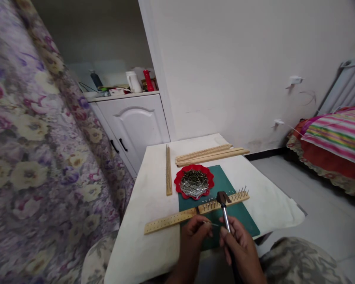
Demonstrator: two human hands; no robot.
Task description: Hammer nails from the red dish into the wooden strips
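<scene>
My right hand (pixel 238 240) is wrapped round the shaft of a claw hammer (pixel 225 217), its head raised over a wooden strip. Between the fingertips of my left hand (pixel 197 232) is a thin nail (pixel 214 224), its tip pointing toward the right hand. Just beyond both hands lies the wooden strip (pixel 171 218), crossing a green mat (pixel 248 223). Rows of small holes mark its left part, and several nails (pixel 241 193) stand up from its right part. A red scalloped dish (pixel 178 185) behind it holds a heap of loose nails (pixel 194 183).
More wooden strips (pixel 207 155) lie at the table's far edge, and another strip (pixel 168 173) lies left of the dish. The white table (pixel 142 193) stands against a wall. A floral curtain (pixel 47 157) hangs at left; a bed (pixel 337 138) is at right.
</scene>
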